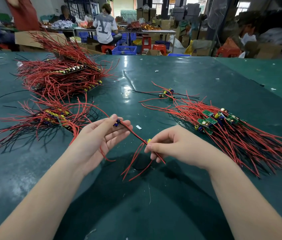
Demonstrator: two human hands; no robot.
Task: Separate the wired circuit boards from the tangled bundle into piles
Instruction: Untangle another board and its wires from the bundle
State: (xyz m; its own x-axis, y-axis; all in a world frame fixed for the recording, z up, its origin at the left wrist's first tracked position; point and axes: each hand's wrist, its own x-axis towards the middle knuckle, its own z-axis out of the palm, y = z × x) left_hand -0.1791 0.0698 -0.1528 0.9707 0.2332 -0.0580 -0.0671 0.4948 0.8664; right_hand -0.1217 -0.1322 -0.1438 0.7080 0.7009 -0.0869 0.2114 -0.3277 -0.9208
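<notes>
Boards in hand: two. My left hand has one board pinched between thumb and fingertip, palm up, the other fingers loosely spread. My right hand has a second board, thumb and forefinger clamped on it where its wires meet.
Link: a red-and-black wire pair runs taut from one board to the other, above the tabletop.
Loose ends: red wires hang from my right pinch toward the tabletop; one curls under my left palm.
Piles: four. A tall bundle far left, a smaller tangle just beside my left hand, a fanned pile to my right with green boards on top, and a few boards apart beyond it.
Arms: both forearms bare, reaching in from the near edge, wrists raised, hands near each other at the middle.
Beyond: people seated at other tables, blue crates, red stools, cartons.
</notes>
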